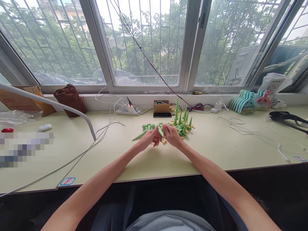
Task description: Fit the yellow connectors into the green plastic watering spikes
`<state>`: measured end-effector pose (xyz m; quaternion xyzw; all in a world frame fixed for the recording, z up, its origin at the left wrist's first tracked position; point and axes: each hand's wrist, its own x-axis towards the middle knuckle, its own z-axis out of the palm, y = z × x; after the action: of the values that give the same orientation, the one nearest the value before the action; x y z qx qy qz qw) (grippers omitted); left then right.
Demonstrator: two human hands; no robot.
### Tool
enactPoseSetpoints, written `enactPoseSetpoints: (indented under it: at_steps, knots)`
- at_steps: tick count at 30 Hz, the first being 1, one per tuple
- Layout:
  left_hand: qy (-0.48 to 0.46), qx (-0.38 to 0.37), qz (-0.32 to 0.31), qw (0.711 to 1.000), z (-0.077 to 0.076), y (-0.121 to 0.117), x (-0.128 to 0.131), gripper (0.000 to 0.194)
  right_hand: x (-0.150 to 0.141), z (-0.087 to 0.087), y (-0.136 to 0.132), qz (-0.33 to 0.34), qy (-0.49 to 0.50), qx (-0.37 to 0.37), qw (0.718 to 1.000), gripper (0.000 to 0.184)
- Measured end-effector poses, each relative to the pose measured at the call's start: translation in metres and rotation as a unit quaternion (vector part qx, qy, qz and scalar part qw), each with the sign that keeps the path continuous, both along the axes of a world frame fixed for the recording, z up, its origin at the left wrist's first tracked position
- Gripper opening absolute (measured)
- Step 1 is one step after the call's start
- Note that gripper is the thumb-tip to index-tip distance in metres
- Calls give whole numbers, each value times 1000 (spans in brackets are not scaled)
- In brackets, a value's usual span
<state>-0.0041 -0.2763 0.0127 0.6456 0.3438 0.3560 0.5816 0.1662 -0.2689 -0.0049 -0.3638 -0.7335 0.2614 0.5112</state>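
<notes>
My left hand (151, 138) is closed around a green plastic watering spike (161, 131), its pointed end slanting down between the fingers. Close against it, my right hand (171, 133) is pinched at the spike's upper end; whatever small part its fingers hold is hidden. Below the hands, small yellow valve pieces (164, 141) lie on the table. Left of them is a group of green spike parts (148, 126), and one long green spike (139, 136) lies flat. On the right, several green spikes with yellow valves (176, 112) stand upright beside a pile of lying ones.
Behind the parts are a small open cardboard box (161, 106) and a black phone (162, 115). White cables (106, 130) cross the table on the left, with more on the right (255, 131). Hangers (243, 102) and a black strapped device (286, 119) sit at the right.
</notes>
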Motion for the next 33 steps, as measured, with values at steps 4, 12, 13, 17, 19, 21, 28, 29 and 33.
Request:
enactPoseSetpoints:
  at_steps: [4, 12, 13, 17, 19, 21, 28, 29, 33]
  knots:
    - [18, 23, -15, 999, 0, 1, -2, 69, 1, -3, 2, 23, 15, -16, 1000, 47]
    - [72, 108, -27, 991, -4, 6, -9, 59, 4, -1, 2, 28, 4, -16, 999, 52]
    - [78, 122, -24, 989, -4, 6, -9, 57, 4, 0, 2, 27, 1, -16, 1000, 52]
    - [82, 174, -20, 981, -4, 5, -7, 50, 4, 0, 3, 21, -9, -21, 1000, 52]
    - [94, 205, -11, 974, -5, 4, -7, 45, 5, 0, 3, 18, -14, -25, 999, 51]
    - [111, 241, 0, 964, -6, 4, -7, 38, 4, 1, 3, 19, -22, -28, 999, 50]
    - [163, 337, 49, 926, -14, 7, -8, 26, 1, 3, -2, 7, -36, -24, 999, 49]
    - [166, 343, 59, 923, -14, 7, -8, 26, 1, 3, -2, 5, -37, -21, 999, 49]
    - [146, 313, 97, 934, -11, 4, -4, 32, -1, 5, -4, -7, -38, -7, 999, 49]
